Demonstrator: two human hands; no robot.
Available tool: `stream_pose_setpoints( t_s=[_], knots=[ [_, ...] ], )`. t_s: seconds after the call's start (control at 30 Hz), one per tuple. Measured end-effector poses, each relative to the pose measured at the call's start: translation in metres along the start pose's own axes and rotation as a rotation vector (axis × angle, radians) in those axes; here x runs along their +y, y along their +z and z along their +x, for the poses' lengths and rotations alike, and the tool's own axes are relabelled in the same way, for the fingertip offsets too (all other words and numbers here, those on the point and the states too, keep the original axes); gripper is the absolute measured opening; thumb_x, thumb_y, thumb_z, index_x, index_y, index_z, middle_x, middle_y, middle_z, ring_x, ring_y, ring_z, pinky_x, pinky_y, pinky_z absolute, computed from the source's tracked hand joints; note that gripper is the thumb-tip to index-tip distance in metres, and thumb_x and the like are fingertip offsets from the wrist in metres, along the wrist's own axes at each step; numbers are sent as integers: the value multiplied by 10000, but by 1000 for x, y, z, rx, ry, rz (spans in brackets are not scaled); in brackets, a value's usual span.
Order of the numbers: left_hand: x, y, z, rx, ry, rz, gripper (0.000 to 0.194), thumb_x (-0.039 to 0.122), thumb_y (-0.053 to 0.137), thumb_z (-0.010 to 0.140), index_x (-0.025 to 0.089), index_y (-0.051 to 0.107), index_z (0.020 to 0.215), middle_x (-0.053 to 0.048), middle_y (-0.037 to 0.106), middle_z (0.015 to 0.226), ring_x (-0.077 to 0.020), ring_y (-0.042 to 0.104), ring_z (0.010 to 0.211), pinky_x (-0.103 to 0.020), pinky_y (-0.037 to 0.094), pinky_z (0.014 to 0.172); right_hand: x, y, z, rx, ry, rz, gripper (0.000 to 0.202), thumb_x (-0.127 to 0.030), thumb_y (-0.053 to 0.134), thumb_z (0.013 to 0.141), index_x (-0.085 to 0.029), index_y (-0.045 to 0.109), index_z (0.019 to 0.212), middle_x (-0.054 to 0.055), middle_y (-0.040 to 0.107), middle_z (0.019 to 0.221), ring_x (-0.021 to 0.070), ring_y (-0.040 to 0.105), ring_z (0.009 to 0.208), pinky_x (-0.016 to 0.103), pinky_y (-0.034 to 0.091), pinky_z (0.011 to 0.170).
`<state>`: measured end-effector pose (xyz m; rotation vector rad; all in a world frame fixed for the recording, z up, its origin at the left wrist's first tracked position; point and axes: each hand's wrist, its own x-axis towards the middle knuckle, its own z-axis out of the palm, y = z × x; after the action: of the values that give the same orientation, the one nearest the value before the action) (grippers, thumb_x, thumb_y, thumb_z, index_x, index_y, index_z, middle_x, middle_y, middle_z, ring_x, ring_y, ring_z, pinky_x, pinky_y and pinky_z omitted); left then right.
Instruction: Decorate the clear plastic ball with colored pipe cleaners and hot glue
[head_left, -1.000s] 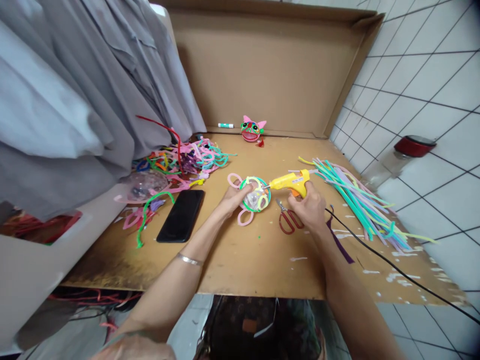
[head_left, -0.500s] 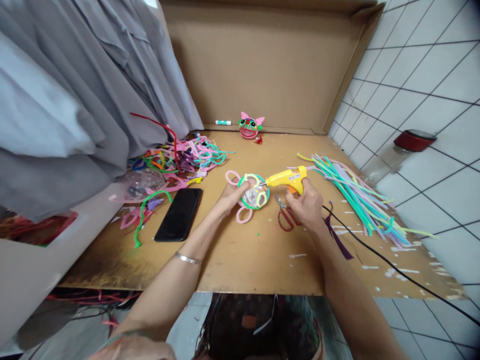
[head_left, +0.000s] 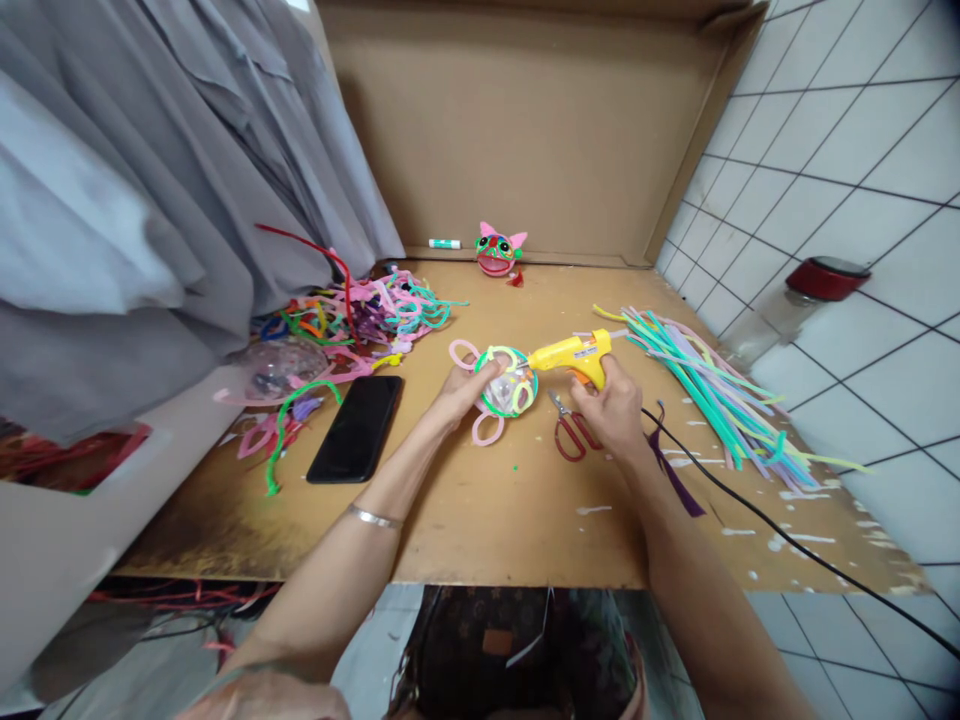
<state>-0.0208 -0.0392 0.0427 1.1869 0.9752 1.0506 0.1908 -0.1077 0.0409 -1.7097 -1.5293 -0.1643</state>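
Observation:
My left hand (head_left: 466,390) grips a round clear craft piece (head_left: 504,396) ringed with green, with yellow loops on its face and pink loops at its left side. In my right hand (head_left: 613,402) is a yellow glue gun (head_left: 570,354), its nozzle pointing left and meeting the upper right of the craft piece. Red-handled scissors (head_left: 574,436) lie on the table just left of my right hand. A black cable runs from near my right wrist to the lower right.
A black phone (head_left: 355,430) and a tangled pile of fuzzy stems (head_left: 390,305) lie left. Straight stems (head_left: 705,390) lie right, near a red-lidded jar (head_left: 825,280). A small pink-eared figure (head_left: 496,252) and a glue stick (head_left: 445,244) sit at the back.

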Motion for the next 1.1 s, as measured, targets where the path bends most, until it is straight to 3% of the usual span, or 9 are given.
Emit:
stream_pose_setpoints(
  t_s=[0.5, 0.77, 1.1],
  knots=[
    [5, 2, -3, -24, -16, -38, 636, 631, 843, 485, 150, 674, 865, -83, 744, 837, -272, 686, 864, -342, 536, 776, 0, -8, 4, -27, -14, -6, 137, -363, 500, 791, -227, 515, 790, 17, 570, 670, 184, 487, 607, 293, 361, 620],
    [3, 0, -2, -31, 9, 4, 603, 632, 807, 548, 145, 652, 868, -83, 732, 841, -239, 676, 818, -341, 518, 770, 1, -10, 5, -1, -36, 61, 141, -367, 509, 767, -226, 513, 773, -8, 530, 621, 162, 426, 557, 278, 326, 587],
    [0, -2, 1, -8, 7, 13, 566, 588, 820, 558, 146, 647, 867, -53, 706, 803, -206, 651, 769, -326, 496, 758, 2, -5, 4, 26, -16, 40, 151, -366, 512, 769, -224, 539, 811, 29, 602, 704, 196, 522, 642, 297, 383, 636]
  ],
)
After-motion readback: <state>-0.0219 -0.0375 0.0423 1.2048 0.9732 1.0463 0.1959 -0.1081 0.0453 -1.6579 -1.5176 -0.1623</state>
